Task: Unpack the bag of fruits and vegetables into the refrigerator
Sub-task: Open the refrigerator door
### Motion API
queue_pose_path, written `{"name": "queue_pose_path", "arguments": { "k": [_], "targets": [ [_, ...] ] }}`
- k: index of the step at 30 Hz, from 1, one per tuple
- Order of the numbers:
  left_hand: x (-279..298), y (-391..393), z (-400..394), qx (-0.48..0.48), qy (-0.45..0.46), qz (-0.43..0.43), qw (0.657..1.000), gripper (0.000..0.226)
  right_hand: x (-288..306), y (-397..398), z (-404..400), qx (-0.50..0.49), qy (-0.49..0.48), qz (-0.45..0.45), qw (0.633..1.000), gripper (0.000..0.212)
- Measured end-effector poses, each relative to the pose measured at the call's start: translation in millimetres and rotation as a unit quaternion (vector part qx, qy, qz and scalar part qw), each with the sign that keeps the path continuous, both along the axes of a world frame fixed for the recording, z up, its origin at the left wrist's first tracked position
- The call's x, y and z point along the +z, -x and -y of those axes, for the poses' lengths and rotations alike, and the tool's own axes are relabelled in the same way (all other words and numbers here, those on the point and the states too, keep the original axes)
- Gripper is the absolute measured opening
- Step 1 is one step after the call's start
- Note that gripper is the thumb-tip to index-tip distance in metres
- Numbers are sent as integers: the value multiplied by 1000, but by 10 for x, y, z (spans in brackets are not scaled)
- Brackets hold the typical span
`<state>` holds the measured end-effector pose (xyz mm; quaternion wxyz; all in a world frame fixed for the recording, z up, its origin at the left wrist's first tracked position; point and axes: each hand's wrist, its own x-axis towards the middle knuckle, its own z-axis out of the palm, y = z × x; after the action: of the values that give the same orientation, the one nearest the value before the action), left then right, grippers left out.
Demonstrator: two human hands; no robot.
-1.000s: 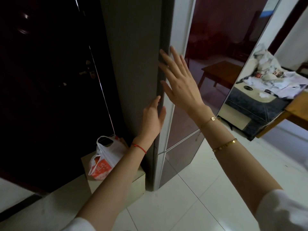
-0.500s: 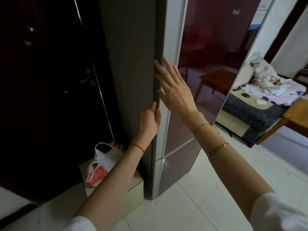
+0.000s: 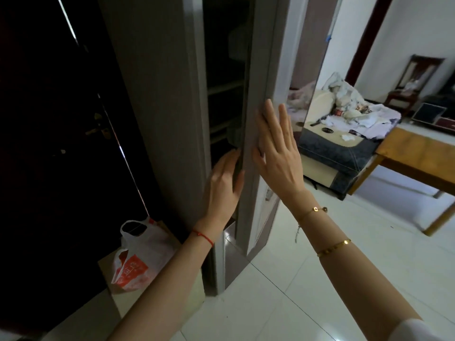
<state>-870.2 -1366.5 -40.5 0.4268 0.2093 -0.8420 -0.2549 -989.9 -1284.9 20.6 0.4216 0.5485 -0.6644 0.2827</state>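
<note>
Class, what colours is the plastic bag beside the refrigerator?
White with an orange-red printed panel: the plastic bag, seen in the head view.

Single wide-angle view from head height, facing forward and tilted down, close against the edge of the refrigerator door (image 3: 261,77) at frame centre. Near enough that both forearms run in from the bottom edge, with the left hand (image 3: 222,185) and right hand (image 3: 278,153) mid-frame. Takes in a dark door at left, tiled floor (image 3: 307,286) at lower right and a room at upper right.
</note>
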Motion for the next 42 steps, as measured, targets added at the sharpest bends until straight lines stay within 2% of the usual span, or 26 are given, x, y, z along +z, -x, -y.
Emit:
{"name": "queue_pose_path", "arguments": {
  "k": [3, 7, 14, 20, 25, 29, 32, 42],
  "targets": [
    [103, 72, -24, -23, 41, 24, 999, 57, -14, 37, -233, -37, 14, 19, 999, 63],
    [268, 186, -135, -68, 36, 89, 993, 65, -35, 78, -494, -88, 9, 40, 995, 68],
    [446, 396, -287, -125, -3, 127, 984, 70, -59, 110, -831, -155, 27, 53, 986, 67],
    [330, 687, -407, -173, 27, 158, 972, 68, -92, 261, -1150, -197, 42, 78, 976, 60],
    [308, 903, -580, -204, 93, 150, 963, 64, -114, 505, -1471, -210, 68, 104, 970, 62],
    [293, 1104, -700, -248, 85, 146, 954, 64, -135, 743, -1744, -233, 83, 116, 962, 60],
    [279, 1264, -814, -275, 114, 136, 945, 62, -126, 935, -1935, -253, 107, 113, 955, 59],
    [258, 2040, -1491, -302, 144, 110, 936, 58, -63, 1867, -2604, -256, 115, 113, 953, 63]
  ]
}}
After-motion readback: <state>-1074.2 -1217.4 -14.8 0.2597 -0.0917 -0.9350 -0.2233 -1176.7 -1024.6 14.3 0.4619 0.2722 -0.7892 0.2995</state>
